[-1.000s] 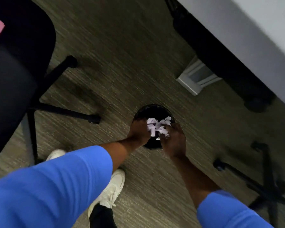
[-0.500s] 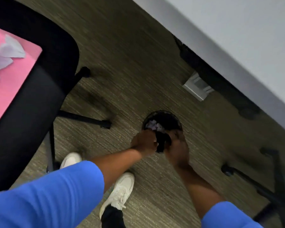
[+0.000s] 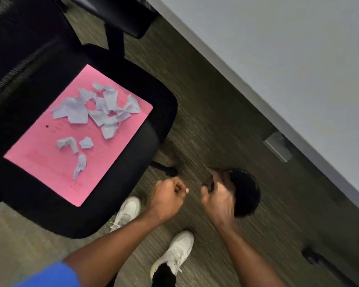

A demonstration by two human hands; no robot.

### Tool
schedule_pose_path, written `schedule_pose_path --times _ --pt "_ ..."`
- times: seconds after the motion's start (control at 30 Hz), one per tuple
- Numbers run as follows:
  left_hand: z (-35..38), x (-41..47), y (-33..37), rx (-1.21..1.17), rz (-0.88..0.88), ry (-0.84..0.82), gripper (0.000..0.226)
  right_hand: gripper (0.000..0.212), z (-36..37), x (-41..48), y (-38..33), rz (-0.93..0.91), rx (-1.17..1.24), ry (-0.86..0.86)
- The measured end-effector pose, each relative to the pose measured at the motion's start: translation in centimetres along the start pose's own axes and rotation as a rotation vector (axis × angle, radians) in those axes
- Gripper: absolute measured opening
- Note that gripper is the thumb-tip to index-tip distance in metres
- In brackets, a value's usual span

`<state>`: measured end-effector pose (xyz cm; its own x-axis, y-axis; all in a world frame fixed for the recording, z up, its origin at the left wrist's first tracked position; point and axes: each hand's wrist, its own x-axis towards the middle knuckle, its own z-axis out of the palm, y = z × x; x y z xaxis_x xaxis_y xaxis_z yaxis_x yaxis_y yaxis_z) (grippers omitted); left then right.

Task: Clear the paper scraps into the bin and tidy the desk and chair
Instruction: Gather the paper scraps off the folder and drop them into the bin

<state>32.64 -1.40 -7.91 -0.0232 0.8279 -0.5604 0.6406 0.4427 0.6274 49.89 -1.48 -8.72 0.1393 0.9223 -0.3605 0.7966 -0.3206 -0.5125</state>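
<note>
A black round bin (image 3: 247,193) stands on the carpet under the desk edge. My right hand (image 3: 218,195) hovers at its left rim, blurred, fingers loosely curled with nothing visible in them. My left hand (image 3: 168,195) is a closed fist just left of it, above the floor. On the black chair seat (image 3: 160,112) lies a pink sheet (image 3: 50,162) with several white paper scraps (image 3: 100,108) scattered on it.
The white desk top (image 3: 278,59) fills the upper right. A grey floor box (image 3: 278,148) sits under its edge. The chair's armrest (image 3: 122,15) and a caster leg (image 3: 166,169) are near. My white shoes (image 3: 174,253) stand on the carpet. Another chair base (image 3: 319,259) is lower right.
The scraps my hands held over the bin are gone from them. Both hands have lifted away from the bin, and my view has swung left onto the chair seat.
</note>
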Motion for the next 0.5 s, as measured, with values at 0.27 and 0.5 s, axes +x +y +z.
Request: schedule_pose_path --times 0.27,0.5 --pt "-12.6 -2.5 -3.8 0.063 0.070 0.569 0.020 0.072 1.3 2.1 -12.2 -0.290 0.031 -0.006" --pt "-18.8 -1.5 -7.7 0.275 -0.326 0.619 0.127 0.101 3.2 5.1 -22.3 -0.393 -0.091 -0.095"
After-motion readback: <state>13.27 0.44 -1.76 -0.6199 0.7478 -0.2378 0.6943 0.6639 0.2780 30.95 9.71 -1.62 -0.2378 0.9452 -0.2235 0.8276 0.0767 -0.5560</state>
